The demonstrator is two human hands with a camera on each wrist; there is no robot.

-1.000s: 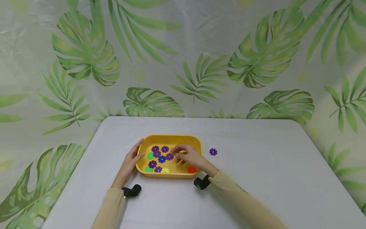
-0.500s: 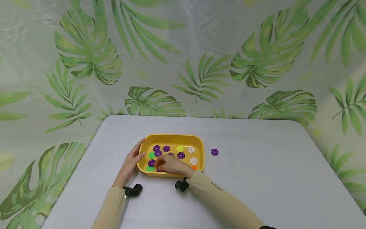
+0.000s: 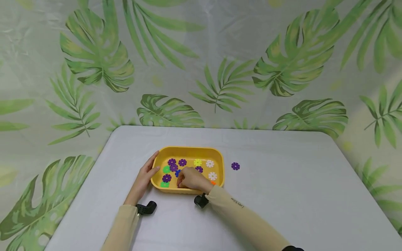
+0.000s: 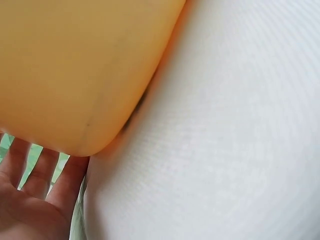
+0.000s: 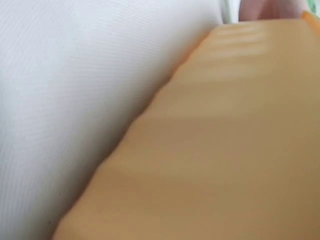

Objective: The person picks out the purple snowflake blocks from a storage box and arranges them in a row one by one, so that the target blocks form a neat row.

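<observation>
Where the left hand (image 3: 144, 175) lay, head view: at the left end of the yellow tray (image 3: 188, 152), gripping it, thumb over the rim and fingers along the outside.
Right hand (image 3: 193, 178), head view: reached across the tray's near rim, fingers curled down inside; whether they pinched anything could not be told.
Tray, head view: stood on the white table (image 3: 282, 191), left of the middle.
Inside, head view: purple discs (image 3: 171, 162) and green discs (image 3: 164, 184) lay to the left; a blue disc (image 3: 177, 173) was partly covered by the right hand; a yellow disc (image 3: 197, 162), two white discs (image 3: 212, 176) and an orange disc (image 3: 213, 182) lay to the right.
Outside, head view: a loose purple disc (image 3: 235, 166) lay near the tray's right end.
Left wrist view: the left hand's spread fingers touched the tray's outer wall.
Right wrist view: the tray's outer wall filled the right; beyond its far end showed some skin, of which hand was unclear.
</observation>
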